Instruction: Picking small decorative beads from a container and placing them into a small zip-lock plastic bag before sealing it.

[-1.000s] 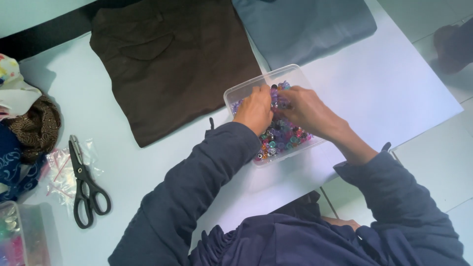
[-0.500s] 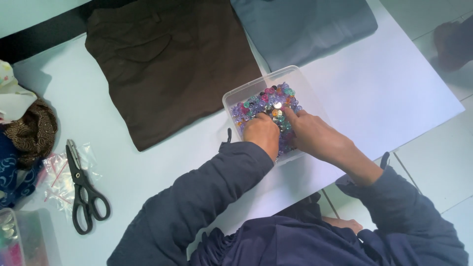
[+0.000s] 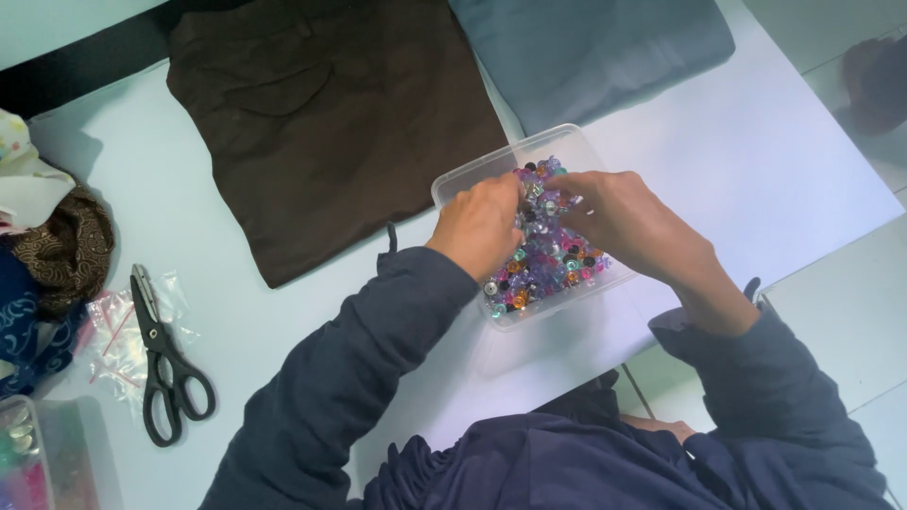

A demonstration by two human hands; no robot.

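White table [image 3: 756, 161] under you, floor tiles showing past its right edge. Your left hand [image 3: 482, 227] and right hand [image 3: 628, 222] are both down in the clear box [image 3: 472, 175] of coloured beads [image 3: 548, 264], which sits near the table's front edge, right before you. Your fingers are curled in among the beads, fingertips close together near the box's middle; whether either hand actually pinches a bead you cannot tell, since the fingertips are hidden. Just behind the box lies a folded brown cloth [image 3: 331, 123], with a folded grey-blue cloth [image 3: 586, 47] beside it to the right. Well off to your left lie black scissors [image 3: 161, 359] on a small clear bag [image 3: 118, 326], near a heap of patterned fabric [image 3: 47, 255].
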